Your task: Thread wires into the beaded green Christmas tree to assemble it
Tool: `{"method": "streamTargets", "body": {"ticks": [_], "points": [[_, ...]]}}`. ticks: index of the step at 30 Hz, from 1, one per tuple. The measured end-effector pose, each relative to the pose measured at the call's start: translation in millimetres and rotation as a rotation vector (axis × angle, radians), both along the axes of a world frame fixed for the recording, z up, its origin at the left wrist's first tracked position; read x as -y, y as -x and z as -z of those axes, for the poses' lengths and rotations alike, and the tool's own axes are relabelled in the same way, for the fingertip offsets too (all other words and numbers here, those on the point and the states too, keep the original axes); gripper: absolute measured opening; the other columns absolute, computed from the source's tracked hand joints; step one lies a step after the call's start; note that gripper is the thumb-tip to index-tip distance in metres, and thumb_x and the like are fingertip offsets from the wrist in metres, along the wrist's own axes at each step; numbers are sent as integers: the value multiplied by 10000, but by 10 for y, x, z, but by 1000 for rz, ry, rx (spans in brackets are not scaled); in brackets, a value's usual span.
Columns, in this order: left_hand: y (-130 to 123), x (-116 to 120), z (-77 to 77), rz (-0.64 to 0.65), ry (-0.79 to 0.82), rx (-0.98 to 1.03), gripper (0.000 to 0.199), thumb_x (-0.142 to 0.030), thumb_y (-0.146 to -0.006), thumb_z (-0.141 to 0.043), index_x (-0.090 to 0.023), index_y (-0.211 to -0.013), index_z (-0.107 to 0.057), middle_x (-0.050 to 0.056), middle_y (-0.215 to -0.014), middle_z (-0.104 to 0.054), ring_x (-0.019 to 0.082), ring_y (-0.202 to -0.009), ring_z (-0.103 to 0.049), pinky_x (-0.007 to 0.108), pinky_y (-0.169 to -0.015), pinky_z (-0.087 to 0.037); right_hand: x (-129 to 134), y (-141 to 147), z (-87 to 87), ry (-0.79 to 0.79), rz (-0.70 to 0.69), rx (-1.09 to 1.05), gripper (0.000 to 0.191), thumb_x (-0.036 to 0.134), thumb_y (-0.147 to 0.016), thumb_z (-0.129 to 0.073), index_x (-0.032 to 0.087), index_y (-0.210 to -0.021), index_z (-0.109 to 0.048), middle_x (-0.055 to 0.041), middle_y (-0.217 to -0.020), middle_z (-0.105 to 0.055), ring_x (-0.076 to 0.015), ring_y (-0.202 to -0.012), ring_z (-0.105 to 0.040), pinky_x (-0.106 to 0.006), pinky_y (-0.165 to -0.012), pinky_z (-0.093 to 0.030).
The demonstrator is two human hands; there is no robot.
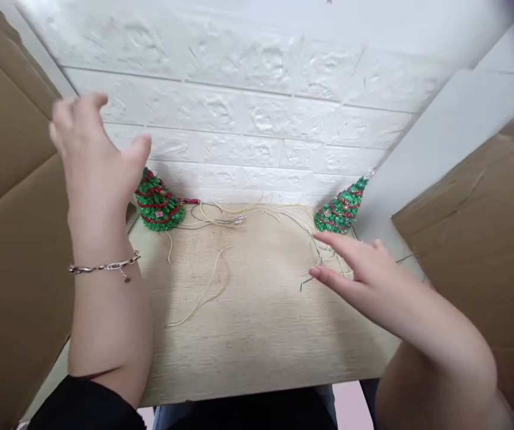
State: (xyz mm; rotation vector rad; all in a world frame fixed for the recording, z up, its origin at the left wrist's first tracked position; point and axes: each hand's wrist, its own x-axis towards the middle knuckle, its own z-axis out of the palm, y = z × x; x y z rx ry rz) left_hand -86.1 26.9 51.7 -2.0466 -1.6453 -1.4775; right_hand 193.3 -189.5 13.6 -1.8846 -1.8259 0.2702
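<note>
Head view: left hand (95,149), grip spread, is raised near a Christmas tree (159,206); right hand (364,263), grip also spread, hovers near wires (320,257) on the bench (257,334).

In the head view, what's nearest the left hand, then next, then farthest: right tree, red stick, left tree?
1. Left tree: on the left hand's side.
2. Red stick: just right of that tree.
3. Right tree: over on the right side.
</note>
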Motion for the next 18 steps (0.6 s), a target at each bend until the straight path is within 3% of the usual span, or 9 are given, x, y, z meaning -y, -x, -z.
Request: {"method": "streamTargets", "body": {"ticks": [2, 3, 6, 9, 15, 18], "points": [[119, -175, 99, -131, 172, 56, 739, -459, -714, -619, -136, -1352, -431, 70, -1372, -451, 329, -1299, -344, 440, -1113, -235, -74, 28, -46, 115, -1, -88, 508, 577, -932, -549, 259, -1328, -553, -86, -1226, -551, -355, -1152, -488, -542, -1003, -372], [157, -240, 144, -111, 269, 37, 790, -530, -715, -606, -123, -1364, -412, 83, -1370, -462, 357, -1291, -349, 471, -1095, -244, -124, 54, -85, 149, 4, -107, 505, 555, -939, -556, 255, -1344, -539, -84, -1233, -547, -345, -1142, -498, -504, -979, -405], [217, -343, 235, -47, 477, -3, 1036, -686, -606, -628, -68, -1386, -340, 164, -1397, -420, 409, -1285, -332, 497, -1026, -277, -304, 164, -220, 214, 69, -20, 422, 413, -969, -559, 205, -1335, -534, -107, -1265, -519, -345, -1164, -478, -500, -989, -380], [235, -350, 277, -23, 606, -21, 1131, -731, -474, -684, -147, -1364, -302, 136, -1414, -389, 396, -1277, -315, 462, -942, -285, -456, 272, -325, 265, 100, 80, 346, 361, -994, -536, 160, -1275, -558, -138, -1222, -534, -357, -1145, -481, -520, -980, -366], [281, -362, 370, -20, 655, 6, 828, -676, -474, -696, -196, -1067, -372, 64, -1204, -467, 344, -1187, -372, 360, -802, -270, -533, 403, -402, 189, -10, 51, 337, 394, -990, -555, 179, -1249, -570, -122, -1189, -553, -337, -1128, -486, -464, -980, -368], [316, -420, 424, -6, 667, -6, 674, -636, -510, -688, -203, -866, -315, 50, -1013, -434, 330, -1127, -377, 322, -741, -237, -540, 439, -387, 143, -42, -8, 331, 416, -978, -560, 208, -1235, -582, -101, -1198, -555, -338, -1128, -483, -455, -974, -368]]}}
